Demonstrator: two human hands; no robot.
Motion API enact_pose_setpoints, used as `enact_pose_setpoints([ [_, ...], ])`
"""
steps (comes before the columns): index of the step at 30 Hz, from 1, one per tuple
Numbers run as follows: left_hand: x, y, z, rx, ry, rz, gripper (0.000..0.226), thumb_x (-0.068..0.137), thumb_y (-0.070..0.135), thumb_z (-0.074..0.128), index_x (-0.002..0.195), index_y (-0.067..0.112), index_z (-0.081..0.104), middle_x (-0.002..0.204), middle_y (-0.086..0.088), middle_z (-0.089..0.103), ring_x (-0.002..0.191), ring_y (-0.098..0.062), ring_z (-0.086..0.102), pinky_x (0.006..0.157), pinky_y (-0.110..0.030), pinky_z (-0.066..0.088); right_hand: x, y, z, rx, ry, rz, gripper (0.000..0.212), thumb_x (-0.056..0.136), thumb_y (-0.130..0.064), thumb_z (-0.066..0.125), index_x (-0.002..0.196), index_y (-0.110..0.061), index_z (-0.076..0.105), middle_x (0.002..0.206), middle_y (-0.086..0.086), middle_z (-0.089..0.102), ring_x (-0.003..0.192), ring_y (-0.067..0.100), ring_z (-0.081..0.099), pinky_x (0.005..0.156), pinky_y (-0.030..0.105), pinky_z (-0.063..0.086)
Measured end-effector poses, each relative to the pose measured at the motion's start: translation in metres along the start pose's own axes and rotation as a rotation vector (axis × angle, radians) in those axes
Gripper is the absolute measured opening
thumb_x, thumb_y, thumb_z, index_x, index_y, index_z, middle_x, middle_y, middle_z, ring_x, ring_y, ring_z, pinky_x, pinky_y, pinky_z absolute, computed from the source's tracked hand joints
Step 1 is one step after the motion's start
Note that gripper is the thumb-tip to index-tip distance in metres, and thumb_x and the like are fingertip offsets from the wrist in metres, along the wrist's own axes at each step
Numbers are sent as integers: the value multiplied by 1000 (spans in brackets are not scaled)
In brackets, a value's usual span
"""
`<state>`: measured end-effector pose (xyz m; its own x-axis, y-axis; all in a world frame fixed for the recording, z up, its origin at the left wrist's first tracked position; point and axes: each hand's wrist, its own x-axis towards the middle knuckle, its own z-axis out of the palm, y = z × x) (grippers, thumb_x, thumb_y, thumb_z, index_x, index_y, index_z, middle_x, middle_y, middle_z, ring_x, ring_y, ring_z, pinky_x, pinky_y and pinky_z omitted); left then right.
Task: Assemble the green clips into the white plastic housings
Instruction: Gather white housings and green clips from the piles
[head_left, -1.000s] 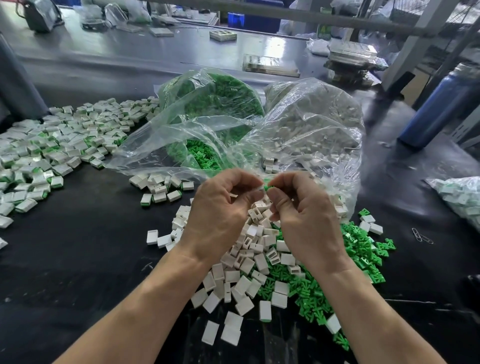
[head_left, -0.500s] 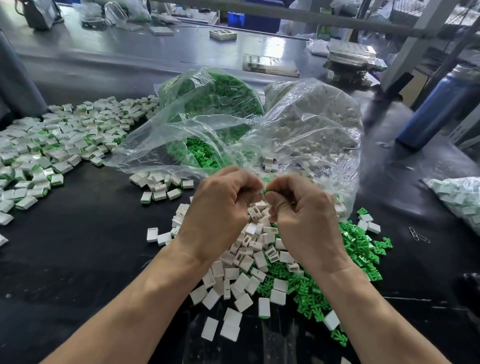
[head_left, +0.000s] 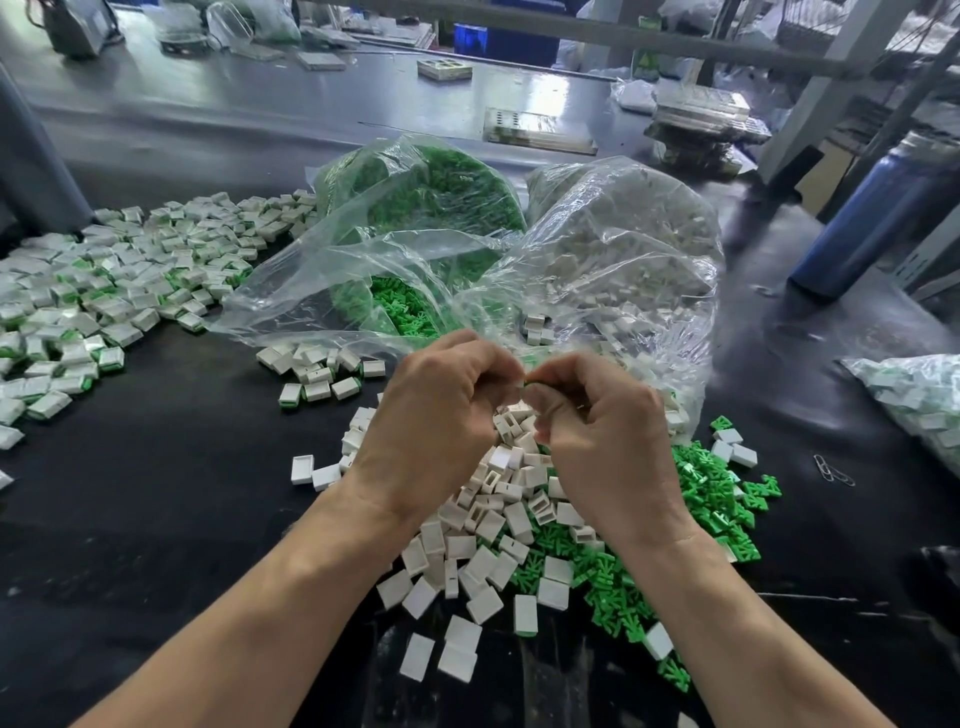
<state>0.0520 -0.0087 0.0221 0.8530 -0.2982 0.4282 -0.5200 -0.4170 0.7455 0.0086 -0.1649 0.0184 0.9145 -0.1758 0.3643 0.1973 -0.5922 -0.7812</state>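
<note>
green clip (head_left: 531, 383) pinched in right hand (head_left: 605, 436), tip-to-tip w/ left hand (head_left: 441, 421), curled on what looks like a white housing, mostly hidden. mid-insertion, prob. next: push clip home, drop w/ finished pile (head_left: 104, 306). loose housings (head_left: 483, 540) + clips (head_left: 701, 499) below on surface (head_left: 156, 519).

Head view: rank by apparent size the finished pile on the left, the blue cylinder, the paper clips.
1. finished pile, the largest.
2. blue cylinder, though it stands farther off, so its true size is unsure.
3. paper clips, the smallest.

Bare black mat (head_left: 156, 519) lies left; plastic bags (head_left: 613, 270) block behind.
</note>
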Motion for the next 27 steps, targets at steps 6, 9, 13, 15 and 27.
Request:
enact_pose_setpoints([
  [6,3,-2,5,-435,58,-217,15,93,5,74,94,20,73,83,10,74,75,-3,68,69,-19,56,7,-1,1,520,12,166,14,101,-19,66,107,-10,73,81,7,74,64,22,67,54,39,61],
  [9,4,0,9,-403,33,-215,14,93,11,75,94,25,71,94,7,72,87,-10,69,77,-25,57,8,0,2,672,-63,309,46,108,-43,46,101,-5,70,84,15,72,57,24,59,40,33,46],
  [13,3,9,14,-370,-49,-158,12,91,9,76,93,21,74,117,5,67,107,0,63,87,-9,47,8,2,5,691,-110,469,65,107,-59,37,74,-14,71,69,15,66,49,24,52,42,30,36],
  [15,2,15,17,-384,-85,-139,11,91,10,77,94,21,75,119,7,66,112,3,61,90,-6,43,8,1,4,670,-65,509,64,103,-61,40,64,-20,70,58,8,61,45,20,49,41,27,35],
  [27,0,21,24,-440,-87,-116,9,90,12,80,97,17,77,113,5,72,103,-5,68,91,-17,47,7,-8,2,679,9,379,60,104,-43,34,55,-29,65,51,-6,41,45,12,36,38,28,29],
])
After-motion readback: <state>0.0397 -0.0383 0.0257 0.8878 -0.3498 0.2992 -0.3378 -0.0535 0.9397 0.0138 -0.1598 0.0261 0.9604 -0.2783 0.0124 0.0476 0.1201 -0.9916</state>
